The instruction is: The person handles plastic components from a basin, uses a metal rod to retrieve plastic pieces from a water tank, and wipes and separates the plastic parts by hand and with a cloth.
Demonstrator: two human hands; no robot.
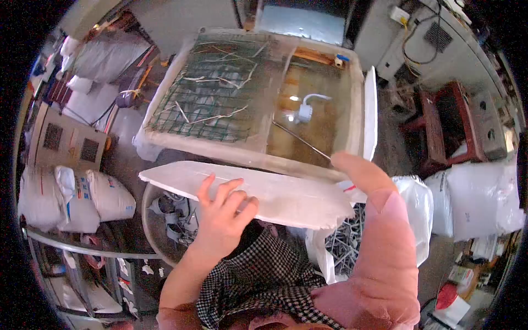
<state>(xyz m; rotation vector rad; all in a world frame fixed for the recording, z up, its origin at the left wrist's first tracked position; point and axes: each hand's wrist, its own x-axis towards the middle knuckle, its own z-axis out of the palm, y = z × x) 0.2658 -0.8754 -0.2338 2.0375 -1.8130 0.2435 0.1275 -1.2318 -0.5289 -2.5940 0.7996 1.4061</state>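
My left hand (223,212) is over the near edge of a long white foam board (275,195), its fingers spread and slightly bent; whether it presses on the board I cannot tell. My right hand (352,165) is closed around the near end of a thin metal rod (302,140). The rod slants up and left over the right-hand, water-filled side of a white tub (231,151). In that water sits a white fitting with a curved pipe (306,110). Green mesh (206,93) with pale strips on it covers the tub's left side.
A white bag of grey metal-like or plastic pieces (345,247) stands below my right arm. A round basin (151,220) with grey parts is at left. Stuffed white sacks (110,195) lie farther left. A reddish-brown frame (440,126) stands at right, a metal rail (93,250) at lower left.
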